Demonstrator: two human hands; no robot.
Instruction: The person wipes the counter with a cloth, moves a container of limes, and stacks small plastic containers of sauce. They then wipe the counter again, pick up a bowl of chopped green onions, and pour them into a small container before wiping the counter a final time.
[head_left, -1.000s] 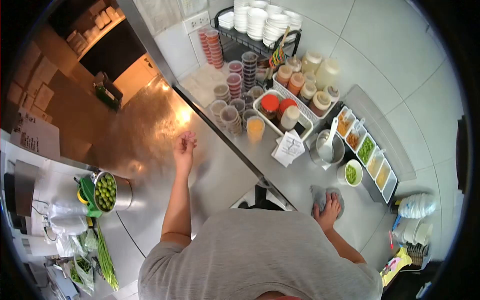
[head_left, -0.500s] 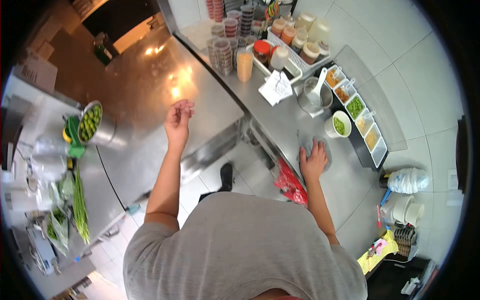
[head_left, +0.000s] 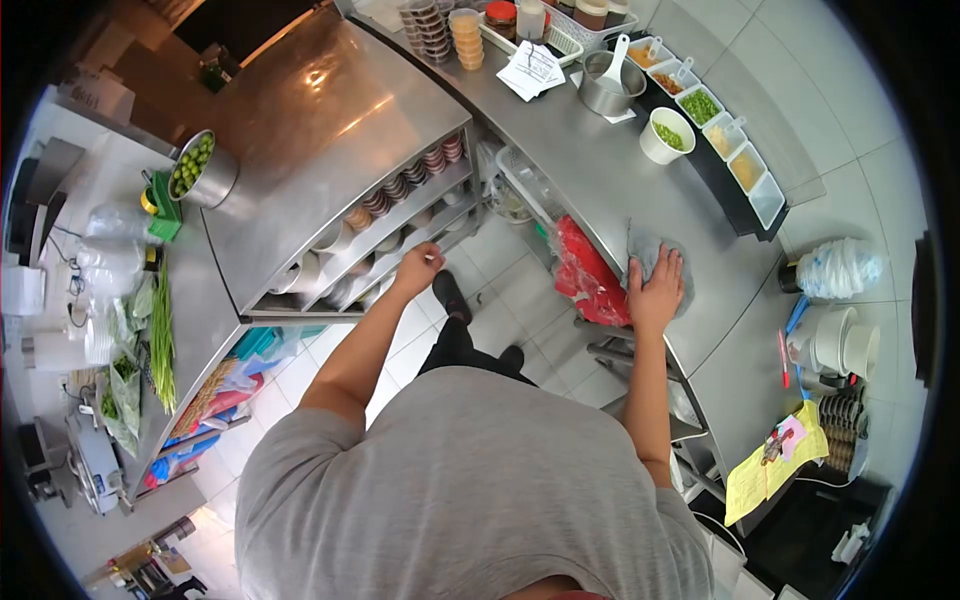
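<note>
Bowl of limes [head_left: 192,166], green onions [head_left: 161,330], steel pot with ladle [head_left: 605,88], red bag [head_left: 588,275], yellow papers [head_left: 775,462]

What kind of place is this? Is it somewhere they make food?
Most likely a restaurant or food-stall kitchen. It has long stainless steel counters, a row of tubs with chopped toppings, and stacks of lidded sauce cups on the shelves under the counter.

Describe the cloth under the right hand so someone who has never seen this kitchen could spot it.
Find the long steel counter running along the tiled wall on the right. Follow it down the picture, past the white cup of green bits, to the edge beside the red bag. The cloth lies there under the right hand: the only grey, crumpled thing on that counter.
</note>
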